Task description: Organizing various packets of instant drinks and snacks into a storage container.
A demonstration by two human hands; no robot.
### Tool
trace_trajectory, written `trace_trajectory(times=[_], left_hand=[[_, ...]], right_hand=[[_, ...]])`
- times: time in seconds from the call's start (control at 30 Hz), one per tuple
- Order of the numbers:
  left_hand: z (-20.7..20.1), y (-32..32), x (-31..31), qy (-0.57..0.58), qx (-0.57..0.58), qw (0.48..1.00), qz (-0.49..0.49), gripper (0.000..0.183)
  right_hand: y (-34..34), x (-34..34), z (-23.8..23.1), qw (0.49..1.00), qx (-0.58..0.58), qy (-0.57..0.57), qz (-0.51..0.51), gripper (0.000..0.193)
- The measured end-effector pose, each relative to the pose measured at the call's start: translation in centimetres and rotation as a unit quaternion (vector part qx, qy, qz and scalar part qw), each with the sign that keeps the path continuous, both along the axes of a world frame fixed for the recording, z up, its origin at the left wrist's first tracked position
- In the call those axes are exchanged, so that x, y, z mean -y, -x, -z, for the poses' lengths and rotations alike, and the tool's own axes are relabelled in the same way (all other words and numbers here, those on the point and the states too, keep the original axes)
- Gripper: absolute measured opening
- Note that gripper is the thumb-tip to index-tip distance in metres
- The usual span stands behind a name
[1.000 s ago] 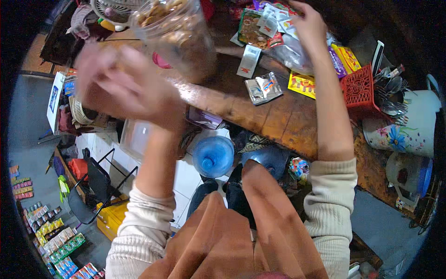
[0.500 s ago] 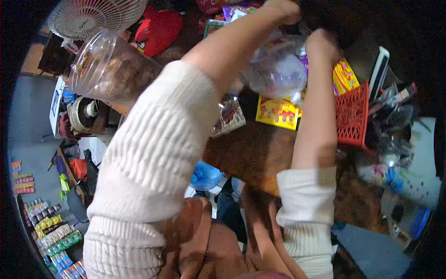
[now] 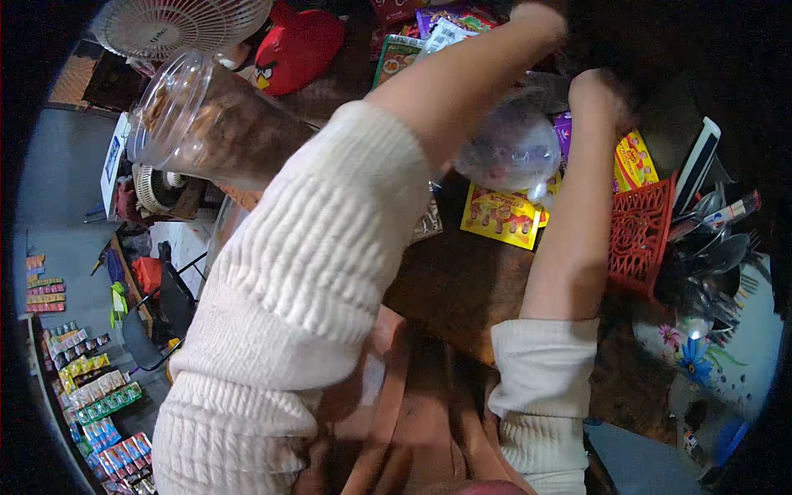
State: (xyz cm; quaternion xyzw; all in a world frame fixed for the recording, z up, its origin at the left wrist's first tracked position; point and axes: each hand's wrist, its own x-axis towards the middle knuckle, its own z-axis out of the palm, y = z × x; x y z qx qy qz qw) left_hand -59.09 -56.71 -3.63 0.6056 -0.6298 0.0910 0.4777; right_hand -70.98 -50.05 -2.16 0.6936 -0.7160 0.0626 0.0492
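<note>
Cluttered wooden worktop (image 3: pixel 462 280) lying under both raised arms. Right hand (image 3: pixel 598 91) and left hand (image 3: pixel 540 16) are reaching up around a clear plastic bag (image 3: pixel 511 148); grip state I cannot tell, blurred. Yellow snack packet (image 3: pixel 499 216) and red basket (image 3: pixel 639 235) are sitting below; clear jar (image 3: pixel 206 124) standing left.

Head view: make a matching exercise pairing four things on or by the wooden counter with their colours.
Things:
1. basket
2. snack packet
3. fan
4. plush bird

Colours:
A. white
B. yellow
C. red with a face and a yellow beak
D. red plastic lattice

Pairs: 1-D, 2-B, 3-A, 4-C
</note>
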Motion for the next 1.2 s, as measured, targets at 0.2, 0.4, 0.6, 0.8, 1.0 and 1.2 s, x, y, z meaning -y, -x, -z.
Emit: trace_trajectory(times=[0.2, 0.4, 0.6, 0.8, 1.0, 1.2], left_hand=[[-4.3, -1.4, -9.6, 0.064, -0.488, 0.863, 0.117, 0.026], [-5.2, -2.1, -29.2, -0.13, -0.735, 0.582, 0.323, 0.041], [-10.1, -6.6, -37.4, 0.075, -0.292, 0.944, 0.137, 0.051], [-14.1, -12.4, -34.3, 0.216, -0.026, 0.976, -0.002, 0.023], [-12.6, -14.3, -35.8, 0.031, -0.059, 0.997, -0.024, 0.029], [-14.3, -14.0, -36.0, 0.02, 0.195, 0.974, -0.111, 0.023]], right_hand=[[0.4, 3.2, 3.4, 0.993, 0.063, 0.031, -0.096, 0.034], [2.4, 5.5, 4.4, 0.986, 0.132, 0.043, -0.091, 0.042], [-2.0, -3.6, -5.1, 0.919, 0.239, 0.161, -0.27, 0.04], [-13.0, -18.5, -15.3, 0.618, 0.471, 0.32, -0.542, 0.004], [-14.7, -18.7, -12.5, 0.721, 0.32, 0.258, -0.558, 0.015], [-12.3, -16.9, -15.0, 0.723, 0.241, 0.156, -0.628, 0.027]])
